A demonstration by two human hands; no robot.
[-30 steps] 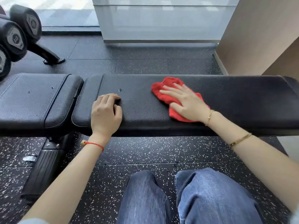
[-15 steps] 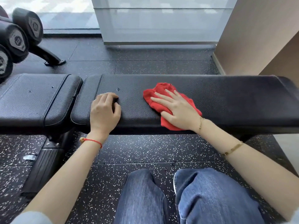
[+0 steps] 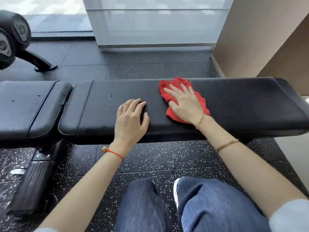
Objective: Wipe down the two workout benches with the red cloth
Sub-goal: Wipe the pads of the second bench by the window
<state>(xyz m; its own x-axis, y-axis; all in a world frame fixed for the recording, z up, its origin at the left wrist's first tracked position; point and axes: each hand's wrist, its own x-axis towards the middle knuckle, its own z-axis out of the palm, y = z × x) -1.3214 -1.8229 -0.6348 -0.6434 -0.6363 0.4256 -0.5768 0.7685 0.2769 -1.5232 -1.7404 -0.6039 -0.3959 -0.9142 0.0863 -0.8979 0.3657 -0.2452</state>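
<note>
A black padded workout bench (image 3: 242, 104) runs across the view, with its separate seat pad (image 3: 25, 106) at the left. A crumpled red cloth (image 3: 167, 95) lies on the long pad right of its middle. My right hand (image 3: 184, 104) presses flat on the cloth, fingers spread and pointing up-left. To the left of the cloth, my left hand (image 3: 131, 119) rests on the pad near the front edge, fingers loosely bent and holding nothing.
Dumbbells on a rack (image 3: 11, 41) stand at the far left, with the rack's foot on the floor. A tan wall (image 3: 260, 39) rises behind the bench's right end and a glass panel (image 3: 150, 22) behind its middle. My knees in jeans (image 3: 192, 206) are close to the bench.
My right hand slid the cloth left along the pad, then back to the right. My left hand moved right along the pad, past a small nick in the leather.
</note>
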